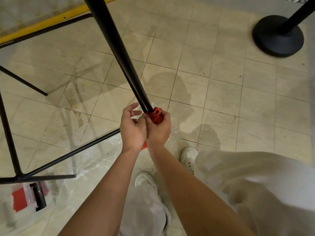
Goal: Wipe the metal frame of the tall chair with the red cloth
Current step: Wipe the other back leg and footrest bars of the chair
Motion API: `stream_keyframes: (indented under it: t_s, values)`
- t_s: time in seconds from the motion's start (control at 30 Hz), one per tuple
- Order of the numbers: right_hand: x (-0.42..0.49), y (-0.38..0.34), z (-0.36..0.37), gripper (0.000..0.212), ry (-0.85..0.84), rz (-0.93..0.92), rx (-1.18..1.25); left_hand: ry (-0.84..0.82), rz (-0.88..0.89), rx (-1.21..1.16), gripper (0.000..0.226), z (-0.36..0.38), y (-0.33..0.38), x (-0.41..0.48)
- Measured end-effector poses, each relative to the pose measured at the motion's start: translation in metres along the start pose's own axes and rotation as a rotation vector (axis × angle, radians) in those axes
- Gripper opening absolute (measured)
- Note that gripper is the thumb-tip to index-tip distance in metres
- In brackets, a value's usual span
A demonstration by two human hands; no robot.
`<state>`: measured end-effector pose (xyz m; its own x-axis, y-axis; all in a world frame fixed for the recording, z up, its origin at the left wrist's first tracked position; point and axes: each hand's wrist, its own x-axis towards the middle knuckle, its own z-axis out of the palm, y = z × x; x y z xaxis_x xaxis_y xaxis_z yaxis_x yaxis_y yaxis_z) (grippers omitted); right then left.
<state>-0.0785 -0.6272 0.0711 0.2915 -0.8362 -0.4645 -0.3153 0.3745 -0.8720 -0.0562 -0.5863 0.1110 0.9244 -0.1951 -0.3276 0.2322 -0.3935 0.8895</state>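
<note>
Nearest are the person's pale trousers (238,184) and two white shoes (146,180) on a clear plastic sheet (95,160) streaked with white dust; to the left on that sheet lies a red and black object (29,199), blurred.

Both bare forearms reach forward; the right hand (159,129) is curled round the red cloth (156,115), which is bunched around the black chair leg (119,48) low down; the left hand (133,127) sits just beside, touching the right, thumb and forefinger apart near the leg; whether its lower fingers pinch the cloth I cannot tell.

Thin black crossbars (68,154) run left over the floor (221,82) of beige square tiles, stained and shadowed; farther off stand a round black post base (272,41) at right and a yellow strip (51,21) at top left.
</note>
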Motion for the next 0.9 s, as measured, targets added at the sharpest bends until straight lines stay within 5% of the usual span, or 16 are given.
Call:
stream_keyframes:
  t_s: [0.27, 0.43, 0.57, 0.9]
  values:
    - [0.009, 0.005, -0.018, 0.016, 0.009, 0.001, -0.158, 0.003, 0.0, -0.002, 0.038, -0.003, 0.0, 0.0]
    - [0.009, 0.01, -0.029, 0.01, -0.152, 0.065, 0.08, 0.028, -0.005, -0.015, 0.037, -0.002, 0.003, 0.003]
    - [0.006, 0.003, -0.013, 0.019, -0.113, 0.073, 0.162, 0.023, -0.02, -0.011, 0.037, -0.001, 0.004, 0.002]
    - [0.018, 0.004, -0.019, 0.019, -0.132, -0.018, -0.006, -0.041, -0.027, 0.025, 0.034, 0.001, -0.002, 0.001]
